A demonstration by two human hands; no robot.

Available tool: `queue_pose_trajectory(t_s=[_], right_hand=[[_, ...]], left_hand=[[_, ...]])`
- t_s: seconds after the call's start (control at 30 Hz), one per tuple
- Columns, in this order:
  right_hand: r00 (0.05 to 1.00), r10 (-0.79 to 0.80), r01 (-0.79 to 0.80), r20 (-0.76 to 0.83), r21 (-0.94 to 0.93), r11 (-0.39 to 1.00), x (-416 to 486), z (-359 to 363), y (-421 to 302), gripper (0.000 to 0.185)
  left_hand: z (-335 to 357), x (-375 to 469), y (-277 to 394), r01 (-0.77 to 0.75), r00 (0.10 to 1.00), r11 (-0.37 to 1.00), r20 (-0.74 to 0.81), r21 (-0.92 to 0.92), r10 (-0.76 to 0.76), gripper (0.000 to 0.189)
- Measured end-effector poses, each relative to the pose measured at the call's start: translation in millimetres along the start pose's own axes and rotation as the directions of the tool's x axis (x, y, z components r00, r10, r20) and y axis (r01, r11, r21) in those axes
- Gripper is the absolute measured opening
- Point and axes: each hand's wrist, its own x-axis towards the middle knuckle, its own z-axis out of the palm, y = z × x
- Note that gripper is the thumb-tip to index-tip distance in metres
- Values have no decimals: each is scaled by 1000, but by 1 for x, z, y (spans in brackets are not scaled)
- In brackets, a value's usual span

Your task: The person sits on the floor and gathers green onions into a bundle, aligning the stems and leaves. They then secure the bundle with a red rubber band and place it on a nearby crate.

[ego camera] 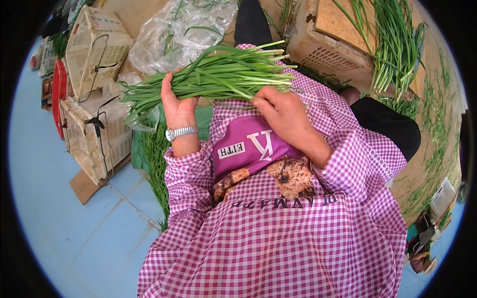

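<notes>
A thick bunch of garlic chives (223, 76) lies sideways above my lap, its pale cut ends to the right. My left hand (179, 95), with a metal-band watch on its wrist, grips the leafy end from below, thumb on the near side. Against the lower edge of the stems, my right hand (283, 113) has its thumb and fingers pinched together on a thin stalk; its fingertips partly hide what they hold. Under both hands spreads a purple checked apron (268, 238).
At upper right, an upturned plastic crate (328, 56) bears a board (344, 22) and more chives (395, 48). A clear plastic bag (156, 44) lies ahead. Two white crates (95, 52) stand on the left. Loose greens (156, 164) lie beside my left arm, and scraps litter the right-hand floor.
</notes>
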Motion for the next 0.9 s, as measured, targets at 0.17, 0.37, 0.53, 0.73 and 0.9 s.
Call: queue_pose_trajectory(t_s=[0.17, 0.37, 0.53, 0.73, 0.9], right_hand=[[992, 118, -122, 35, 135, 983, -15, -27, 21, 15], [931, 270, -355, 246, 442, 823, -30, -38, 21, 8], [973, 230, -231, 34, 264, 937, -58, -73, 52, 6], [930, -172, -86, -325, -647, 758, -75, -122, 27, 19], [918, -295, 225, -264, -264, 938, -34, -58, -12, 25]], left_hand=[[-1, 2, -1, -43, 998, 999, -40, -8, 42, 17], [-8, 10, 0, -43, 999, 999, -7, 31, 44, 16], [-7, 10, 2, -49, 998, 997, -33, 64, 51, 15], [-4, 8, 2, -41, 994, 999, -97, 21, 43, 14], [-4, 10, 0, -27, 1000, 999, 9, 39, 27, 16]])
